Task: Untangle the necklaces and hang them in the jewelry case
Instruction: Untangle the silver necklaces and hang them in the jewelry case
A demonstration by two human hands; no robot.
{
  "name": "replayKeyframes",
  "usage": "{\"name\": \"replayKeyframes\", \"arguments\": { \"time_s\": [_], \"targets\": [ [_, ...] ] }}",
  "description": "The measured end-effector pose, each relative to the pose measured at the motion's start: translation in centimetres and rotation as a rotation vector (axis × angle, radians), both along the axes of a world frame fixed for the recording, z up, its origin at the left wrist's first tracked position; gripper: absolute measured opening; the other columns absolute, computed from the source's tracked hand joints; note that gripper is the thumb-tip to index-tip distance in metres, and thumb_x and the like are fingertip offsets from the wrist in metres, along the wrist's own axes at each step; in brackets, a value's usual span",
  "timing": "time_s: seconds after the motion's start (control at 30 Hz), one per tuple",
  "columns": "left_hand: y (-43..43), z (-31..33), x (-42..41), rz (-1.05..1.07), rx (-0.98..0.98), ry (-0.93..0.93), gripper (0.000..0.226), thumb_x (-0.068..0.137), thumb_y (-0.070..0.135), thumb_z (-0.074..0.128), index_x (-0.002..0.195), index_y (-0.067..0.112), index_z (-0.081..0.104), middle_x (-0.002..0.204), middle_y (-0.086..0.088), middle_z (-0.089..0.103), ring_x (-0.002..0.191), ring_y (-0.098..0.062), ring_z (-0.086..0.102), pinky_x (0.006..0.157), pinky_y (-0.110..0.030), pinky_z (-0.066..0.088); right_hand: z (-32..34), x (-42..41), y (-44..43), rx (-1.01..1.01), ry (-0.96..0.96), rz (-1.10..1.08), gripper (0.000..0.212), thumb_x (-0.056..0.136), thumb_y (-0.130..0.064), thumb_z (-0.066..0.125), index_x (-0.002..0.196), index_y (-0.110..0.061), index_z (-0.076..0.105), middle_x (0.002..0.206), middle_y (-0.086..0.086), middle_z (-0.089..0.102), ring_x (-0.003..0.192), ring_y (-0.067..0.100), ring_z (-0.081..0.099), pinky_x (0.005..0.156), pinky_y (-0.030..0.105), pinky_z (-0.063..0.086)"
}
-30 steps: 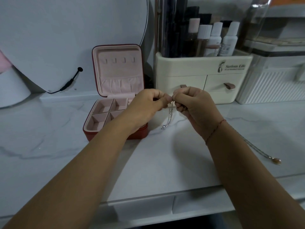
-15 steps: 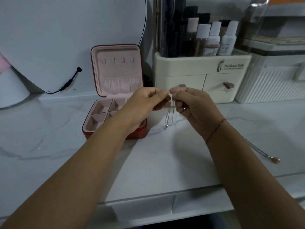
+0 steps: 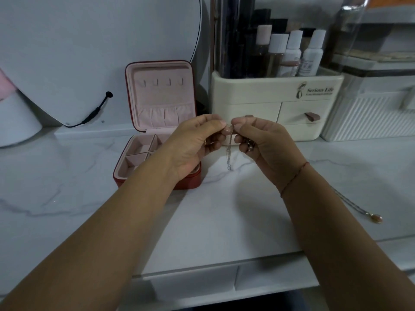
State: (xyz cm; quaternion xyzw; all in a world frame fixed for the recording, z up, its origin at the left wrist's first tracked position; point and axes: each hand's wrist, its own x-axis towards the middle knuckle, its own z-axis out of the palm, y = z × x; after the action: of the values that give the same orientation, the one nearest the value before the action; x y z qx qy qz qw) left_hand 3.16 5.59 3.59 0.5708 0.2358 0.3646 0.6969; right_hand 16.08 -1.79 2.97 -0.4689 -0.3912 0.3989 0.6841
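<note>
Both forearms reach forward over the white marbled worktop (image 3: 224, 221), and the hands meet above it with knuckles raised. The left hand (image 3: 193, 142) and the right hand (image 3: 269, 147) each pinch the top of a thin silver necklace (image 3: 229, 154). Their fingers (image 3: 216, 125) are curled and clamped on the chain, the tips nearly touching. A red thread (image 3: 294, 178) circles the right wrist.

Behind the right hand, a cream drawer organizer (image 3: 258, 90) bears the words "Serious Life"; the smaller print beneath is unreadable.

The chain hangs straight down between the hands as a doubled strand, its low end near the worktop. The red jewelry case (image 3: 161, 97) stands open behind the left hand, pink inside, with four hooks (image 3: 162, 82) in its lid. A second necklace (image 3: 350, 204) with a reddish-brown pendant lies on the worktop beside the right forearm.
</note>
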Motion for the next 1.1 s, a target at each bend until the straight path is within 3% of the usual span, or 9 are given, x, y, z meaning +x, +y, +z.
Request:
{"name": "replayKeyframes", "arguments": {
  "time_s": [0.17, 0.33, 0.6, 0.67, 0.77, 0.87, 0.97, 1.1],
  "targets": [
    [0.0, 0.1, 0.1, -0.028, -0.06, -0.031, 0.02, 0.088, 0.0, 0.055, 0.084, 0.02, 0.058, 0.068, 0.006, 0.059, 0.06, -0.004, 0.054, 0.065, -0.021, 0.046, -0.1, 0.4, 0.1, 0.007, 0.137, 0.031, 0.015, 0.09, 0.005, 0.054, 0.09, -0.007, 0.063, 0.075, 0.006, 0.058, 0.057, 0.007, 0.049, 0.053, 0.016, 0.039],
    [0.4, 0.3, -0.2, -0.069, -0.16, -0.114, 0.021, 0.073, 0.005, 0.059, 0.088, 0.02, 0.055, 0.067, 0.007, 0.056, 0.063, -0.006, 0.052, 0.07, -0.022, 0.046, -0.3, 0.5, 0.5, -0.007, 0.146, 0.025, 0.02, 0.087, 0.01, 0.054, 0.087, -0.009, 0.061, 0.07, 0.003, 0.05, 0.055, 0.007, 0.046, 0.051, 0.015, 0.038],
    [1.2, 1.0, -1.4, -0.118, -0.285, -0.354, 0.013, 0.072, 0.003, 0.053, 0.078, 0.015, 0.054, 0.064, 0.0, 0.055, 0.064, -0.014, 0.056, 0.094, -0.039, 0.049, -0.8, 1.1, 0.7, -0.068, 0.126, -0.135, 0.024, 0.087, 0.01, 0.047, 0.083, -0.009, 0.06, 0.068, 0.001, 0.047, 0.051, 0.006, 0.038, 0.046, 0.014, 0.032],
    [1.5, 1.2, -1.7, -0.127, -0.317, -0.405, 0.015, 0.073, 0.001, 0.054, 0.077, 0.015, 0.054, 0.065, -0.001, 0.055, 0.062, -0.013, 0.055, 0.088, -0.036, 0.054, -0.9, 1.1, 0.6, -0.098, 0.14, -0.157, 0.017, 0.09, 0.004, 0.051, 0.083, -0.007, 0.061, 0.075, 0.003, 0.05, 0.049, 0.004, 0.037, 0.045, 0.014, 0.03],
    [1.6, 1.4, -1.9, -0.124, -0.33, -0.411, 0.016, 0.073, 0.001, 0.055, 0.078, 0.016, 0.054, 0.068, 0.0, 0.055, 0.059, -0.009, 0.049, 0.064, -0.024, 0.054, -1.1, 1.2, 0.7, -0.129, 0.11, -0.172, 0.012, 0.089, -0.002, 0.057, 0.08, -0.008, 0.06, 0.089, 0.007, 0.051, 0.048, 0.005, 0.032, 0.044, 0.015, 0.024],
    [1.6, 1.3, -1.6, -0.071, -0.251, -0.28, 0.015, 0.08, 0.001, 0.055, 0.082, 0.017, 0.052, 0.068, 0.001, 0.053, 0.053, -0.007, 0.043, 0.05, -0.017, 0.039, -1.3, 1.5, 0.8, -0.139, 0.098, -0.209, 0.013, 0.088, -0.003, 0.058, 0.076, -0.008, 0.06, 0.078, 0.008, 0.049, 0.049, 0.007, 0.026, 0.045, 0.018, 0.019],
    [1.3, 0.9, -1.3, 0.055, 0.008, 0.01, 0.019, 0.087, -0.004, 0.053, 0.084, 0.015, 0.054, 0.066, 0.001, 0.05, 0.045, -0.004, 0.039, 0.041, -0.016, 0.028, -1.4, 1.7, 0.8, -0.12, 0.114, -0.232, 0.009, 0.088, -0.004, 0.058, 0.081, -0.007, 0.062, 0.077, 0.016, 0.063, 0.046, 0.006, 0.026, 0.042, 0.017, 0.022],
    [0.2, 0.4, -0.8, 0.123, 0.361, 0.371, 0.014, 0.084, -0.001, 0.066, 0.094, 0.008, 0.064, 0.052, 0.013, 0.056, 0.039, 0.004, 0.045, 0.041, -0.007, 0.032, -1.1, 1.7, 0.8, -0.043, 0.102, -0.234, 0.012, 0.09, -0.005, 0.058, 0.098, -0.002, 0.066, 0.074, 0.006, 0.041, 0.05, 0.006, 0.025, 0.043, 0.017, 0.021]
  ]
}}
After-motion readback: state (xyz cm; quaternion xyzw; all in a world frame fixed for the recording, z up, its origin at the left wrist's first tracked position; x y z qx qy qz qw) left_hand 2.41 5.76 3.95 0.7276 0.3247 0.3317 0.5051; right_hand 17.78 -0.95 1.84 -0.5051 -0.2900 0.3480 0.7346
